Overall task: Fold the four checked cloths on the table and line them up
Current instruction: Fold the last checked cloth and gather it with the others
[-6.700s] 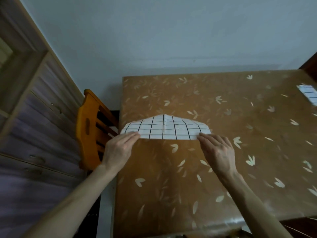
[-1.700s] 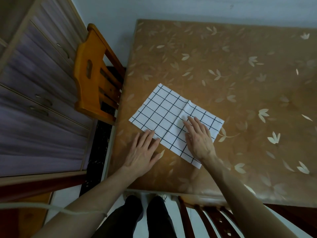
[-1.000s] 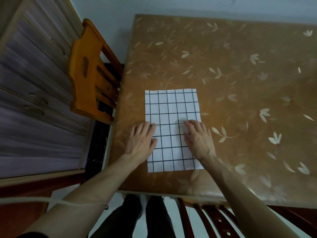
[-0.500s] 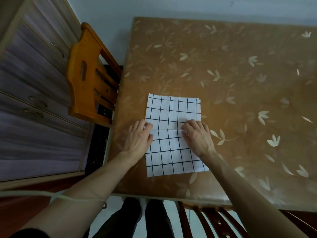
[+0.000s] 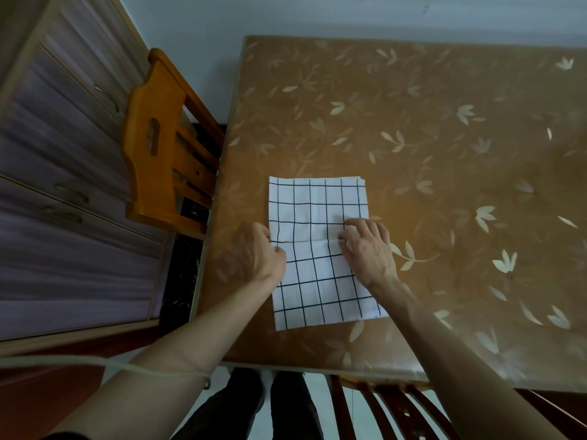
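Observation:
One white cloth with a black check (image 5: 320, 211) lies on the brown leaf-patterned table (image 5: 428, 147), near its front left corner, as a tall rectangle. A crease runs across its middle. My left hand (image 5: 260, 252) pinches the cloth's left edge at that crease. My right hand (image 5: 368, 246) grips the right edge at the same height, fingers curled on the fabric. The cloth bulges slightly between the hands. No other checked cloth is in view.
An orange wooden chair (image 5: 162, 144) stands against the table's left side. A wooden cabinet with drawers (image 5: 63, 185) fills the left. A dark slatted chair back (image 5: 387, 408) shows below the table's front edge, beside my legs. A grey wall lies behind the table.
The cloth was turned from a slant to stand square to me. My hands then slid from flat on its middle out to the side edges and pinched it at the crease.

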Demonstrator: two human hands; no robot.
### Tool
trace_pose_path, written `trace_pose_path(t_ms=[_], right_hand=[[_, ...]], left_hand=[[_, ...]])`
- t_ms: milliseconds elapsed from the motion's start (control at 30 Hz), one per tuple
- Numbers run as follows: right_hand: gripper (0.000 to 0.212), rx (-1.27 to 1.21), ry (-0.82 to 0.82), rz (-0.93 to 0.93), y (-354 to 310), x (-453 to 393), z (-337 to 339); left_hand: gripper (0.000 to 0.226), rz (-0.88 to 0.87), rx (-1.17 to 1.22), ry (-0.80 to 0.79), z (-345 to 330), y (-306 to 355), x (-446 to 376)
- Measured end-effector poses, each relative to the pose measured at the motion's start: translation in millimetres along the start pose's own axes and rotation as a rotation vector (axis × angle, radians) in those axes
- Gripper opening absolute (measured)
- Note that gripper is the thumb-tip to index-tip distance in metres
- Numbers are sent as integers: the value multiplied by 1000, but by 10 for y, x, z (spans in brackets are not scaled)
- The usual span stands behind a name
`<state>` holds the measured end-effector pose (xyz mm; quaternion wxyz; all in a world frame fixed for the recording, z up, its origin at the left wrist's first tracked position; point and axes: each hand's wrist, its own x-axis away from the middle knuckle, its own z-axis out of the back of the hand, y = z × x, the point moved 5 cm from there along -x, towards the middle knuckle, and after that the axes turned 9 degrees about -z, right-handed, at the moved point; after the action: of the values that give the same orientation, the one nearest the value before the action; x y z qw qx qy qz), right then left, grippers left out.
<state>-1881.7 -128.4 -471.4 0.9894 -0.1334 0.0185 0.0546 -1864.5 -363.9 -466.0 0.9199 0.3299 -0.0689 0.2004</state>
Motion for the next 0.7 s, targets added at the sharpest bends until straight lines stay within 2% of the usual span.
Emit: trace_pose_path(t_ms=[67,167,267,333,400,533,633,700], right_hand=[[8,-19,12,4,27,-5,21],[10,-58,36,5,59,-12,104],[26,-69,-21,-10,67,-31,138],[35,-60,-69,-23,62,-47,123],[26,-59,-93,-18,49,-51,99],[11,-100,-57,3,39,-13,132],[11,-134,9,68,-4,9,273],[13,-131,36,100,-40,-26,398]], left_hand=[[43,32,243,-28,-7,-12,-7],[53,107,434,-43,34,-18,-49],[54,196,654,-123,-2,-52,-113],[54,241,731,-190,-4,-52,-112],[57,237,758,-219,-10,-49,-114],[50,32,656,-167,139,49,-90],[40,-242,460,-136,297,158,-71],[44,-333,413,-137,369,208,-77]])
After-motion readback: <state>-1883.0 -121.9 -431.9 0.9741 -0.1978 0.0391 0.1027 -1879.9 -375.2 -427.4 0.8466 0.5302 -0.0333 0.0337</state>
